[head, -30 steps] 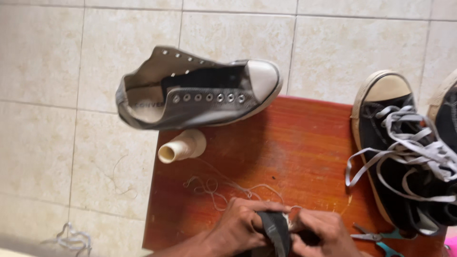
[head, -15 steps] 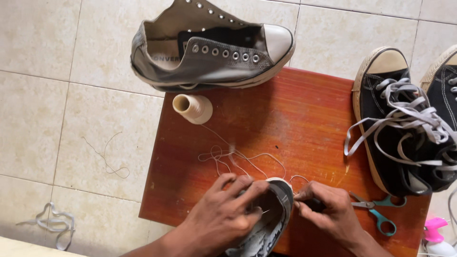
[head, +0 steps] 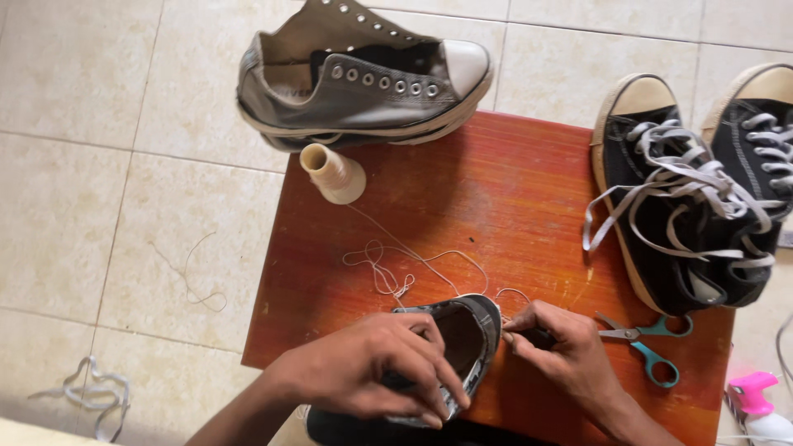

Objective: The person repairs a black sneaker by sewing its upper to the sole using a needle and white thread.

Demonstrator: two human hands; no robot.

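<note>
A grey canvas shoe (head: 462, 339) lies on the red wooden table (head: 512, 215) near its front edge. My left hand (head: 372, 367) grips the shoe from the left, fingers over its side. My right hand (head: 562, 351) is pinched shut on a small dark tool at the shoe's heel rim; what the tool is I cannot tell. Cream thread (head: 405, 264) loops loosely across the table from the shoe toward a cone-shaped thread spool (head: 330, 173).
A second grey laceless shoe (head: 363, 78) rests at the table's far edge. Two black laced shoes (head: 694, 190) sit at the right. Teal-handled scissors (head: 648, 347) lie beside my right hand. A pink-capped bottle (head: 756, 405) stands bottom right. White laces (head: 91, 392) lie on the tiled floor.
The view has tilted down and nearer. My hands have drawn slightly apart on the shoe, showing its opening, and the right hand now pinches at the heel rim.
</note>
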